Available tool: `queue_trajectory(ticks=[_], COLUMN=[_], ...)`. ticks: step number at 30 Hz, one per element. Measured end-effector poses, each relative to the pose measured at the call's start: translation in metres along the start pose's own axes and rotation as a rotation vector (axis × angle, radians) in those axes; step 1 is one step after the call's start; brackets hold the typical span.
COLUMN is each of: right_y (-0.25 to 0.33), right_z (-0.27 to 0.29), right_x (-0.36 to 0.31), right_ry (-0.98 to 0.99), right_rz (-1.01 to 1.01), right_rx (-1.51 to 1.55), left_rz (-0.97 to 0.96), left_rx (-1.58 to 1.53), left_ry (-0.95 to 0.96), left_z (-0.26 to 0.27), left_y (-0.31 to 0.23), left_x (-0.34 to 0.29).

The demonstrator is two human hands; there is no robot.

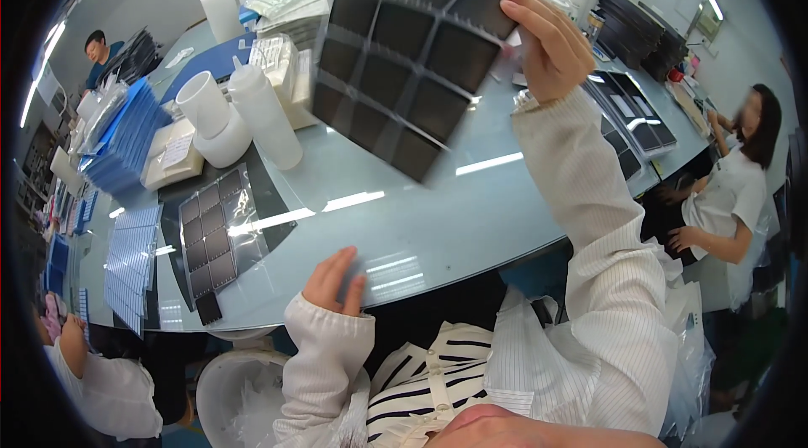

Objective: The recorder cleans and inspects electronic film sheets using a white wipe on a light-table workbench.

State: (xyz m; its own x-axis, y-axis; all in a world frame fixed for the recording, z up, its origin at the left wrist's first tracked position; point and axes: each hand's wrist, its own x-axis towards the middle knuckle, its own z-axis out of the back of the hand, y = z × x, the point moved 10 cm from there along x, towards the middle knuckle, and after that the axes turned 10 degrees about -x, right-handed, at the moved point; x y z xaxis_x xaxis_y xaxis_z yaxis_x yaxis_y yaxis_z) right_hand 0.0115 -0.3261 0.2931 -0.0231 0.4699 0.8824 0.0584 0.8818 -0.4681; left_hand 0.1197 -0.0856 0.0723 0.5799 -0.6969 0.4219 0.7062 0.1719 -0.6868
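My right hand (551, 48) is raised above the table, its fingers pinched on the upper right edge of a clear-backed sheet (408, 48) of dark square pieces in a grid. The sheet hangs tilted and is slightly blurred. Near the table's front edge is my left hand (334, 284), holding nothing, with thumb and fingers apart. Left of it, a similar sheet of dark squares (210, 233) lies on the glass-topped table (404, 221), with one small dark piece (209, 308) at its lower end.
A squeeze bottle (265, 116), a white dispenser (220, 132), stacked blue sheets (126, 141) and a blue-striped sheet (132, 259) stand or lie at left. Dark panels (635, 111) lie at right. A white bin (240, 393) stands below. Other people (728, 179) sit nearby.
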Motion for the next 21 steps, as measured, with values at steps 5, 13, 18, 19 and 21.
queue_trajectory(ticks=[5,13,18,19,21], right_y=[0.065,0.125,0.125,0.112,0.092], right_z=[0.016,0.043,0.042,0.039,0.034], right_x=[0.016,-0.036,-0.073,-0.092,-0.123], right_ry=[0.341,0.448,0.514,0.529,0.592], right_rz=[0.016,-0.002,-0.229,-0.453,-0.899], right_rx=[0.314,0.608,0.584,0.505,0.426], left_rz=[0.151,0.106,0.398,0.377,0.363], left_rx=[-0.672,-1.422,-1.020,-0.990,-0.905], left_ry=[-0.156,0.108,-0.028,-0.093,-0.239], left_z=[0.008,-0.005,0.005,0.009,0.012], left_y=[0.041,0.011,0.005,-0.001,-0.003], left_x=[-0.005,-0.027,-0.031,-0.027,-0.020])
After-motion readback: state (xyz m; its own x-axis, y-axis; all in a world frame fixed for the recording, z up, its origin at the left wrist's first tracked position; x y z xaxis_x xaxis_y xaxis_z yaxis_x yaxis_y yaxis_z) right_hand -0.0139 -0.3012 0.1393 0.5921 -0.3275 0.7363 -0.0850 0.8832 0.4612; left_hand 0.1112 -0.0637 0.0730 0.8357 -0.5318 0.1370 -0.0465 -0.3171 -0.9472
